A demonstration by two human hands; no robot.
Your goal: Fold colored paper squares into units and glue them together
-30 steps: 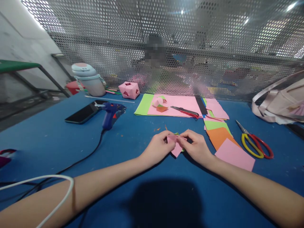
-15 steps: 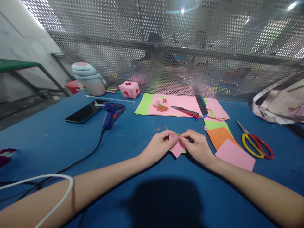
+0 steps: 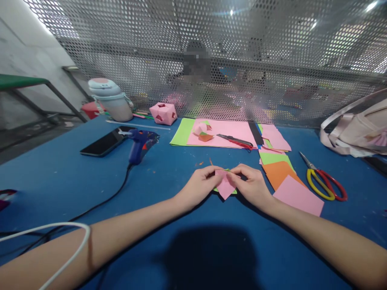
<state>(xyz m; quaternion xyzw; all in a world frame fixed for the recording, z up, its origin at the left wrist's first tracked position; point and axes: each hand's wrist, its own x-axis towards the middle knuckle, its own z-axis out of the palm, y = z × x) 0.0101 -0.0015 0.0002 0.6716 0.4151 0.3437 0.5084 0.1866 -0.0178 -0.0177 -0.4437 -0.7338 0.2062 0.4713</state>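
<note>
Between both hands is a small folded paper piece (image 3: 225, 188), pink on top with green edges showing beneath and its point facing me. My left hand (image 3: 200, 185) pinches its left side between thumb and fingers. On the opposite side, my right hand (image 3: 250, 183) pinches the paper with its thumb pressed on the pink layer. The thumbs and fingers hide the upper part of the folds. Just to the right of my right hand lies a loose pink sheet (image 3: 299, 195), overlapping an orange sheet (image 3: 281, 173).
Scissors (image 3: 323, 181) lie at the right, and a utility knife (image 3: 234, 140) rests on stacked pink paper (image 3: 223, 127). A glue gun (image 3: 138, 147) with its cord, a phone (image 3: 104, 143), a bottle (image 3: 113, 104) and a pink paper polyhedron (image 3: 163, 113) occupy the left and back.
Both hands keep their pinch on the folded paper with barely any movement; the left thumb shifts slightly outward, baring a little more pink. The whole view drifts slightly.
</note>
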